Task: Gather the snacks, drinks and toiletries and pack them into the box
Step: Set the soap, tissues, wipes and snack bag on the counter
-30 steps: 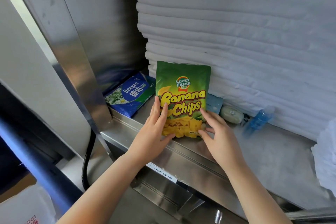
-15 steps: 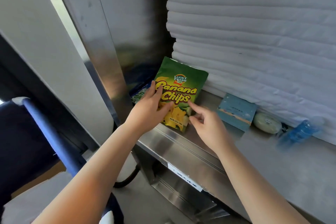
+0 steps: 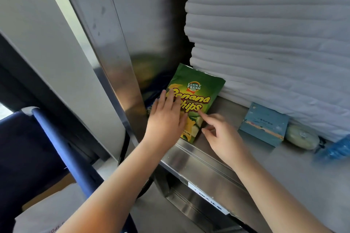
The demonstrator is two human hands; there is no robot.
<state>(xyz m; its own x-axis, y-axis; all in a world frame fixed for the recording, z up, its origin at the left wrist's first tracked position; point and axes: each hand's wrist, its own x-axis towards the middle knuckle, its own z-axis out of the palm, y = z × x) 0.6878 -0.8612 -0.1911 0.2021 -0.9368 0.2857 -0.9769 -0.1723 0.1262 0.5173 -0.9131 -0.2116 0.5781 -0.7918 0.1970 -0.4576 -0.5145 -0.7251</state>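
Bare steel shelf (image 3: 295, 172) lies open at lower right of the frame. At upper right a stack of folded white linen (image 3: 265, 47) walls the back, and a steel panel (image 3: 121, 47) closes the left. A blue box (image 3: 264, 124), pale soap (image 3: 301, 139) and blue bottle (image 3: 336, 148) line the linen's foot.

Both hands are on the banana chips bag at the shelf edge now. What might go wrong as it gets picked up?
1. The green banana chips bag sits at the steel shelf's front lip; the left hand lies flat on it and the right hand touches with one fingertip, so no real grip yet. It may slide off.
2. Swinging it right might knock the pale blue box or the pale green oval soap.
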